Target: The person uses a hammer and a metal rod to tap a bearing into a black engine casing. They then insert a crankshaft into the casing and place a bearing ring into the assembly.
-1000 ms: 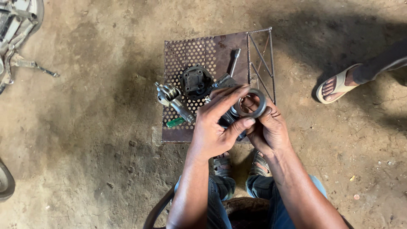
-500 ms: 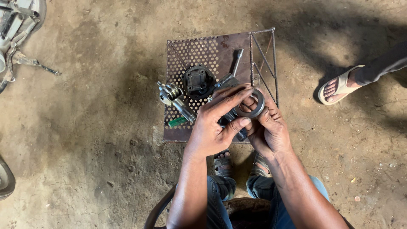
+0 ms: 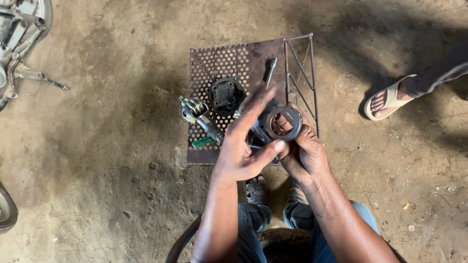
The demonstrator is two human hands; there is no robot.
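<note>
Both hands have barely shifted, fingers still gripping the metal ring.

Ring in both hands above perforated stand — housing behind; shaft left

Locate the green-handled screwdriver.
In the head view, the green-handled screwdriver lies near the front left edge of the perforated metal stand, just below the splined shaft assembly and left of the left hand.

A bare dirt floor, cracked and dusty, fills the view. A rusty perforated metal bench stands on it. Deep shadow darkens the upper right; elsewhere the light is softer.
</note>
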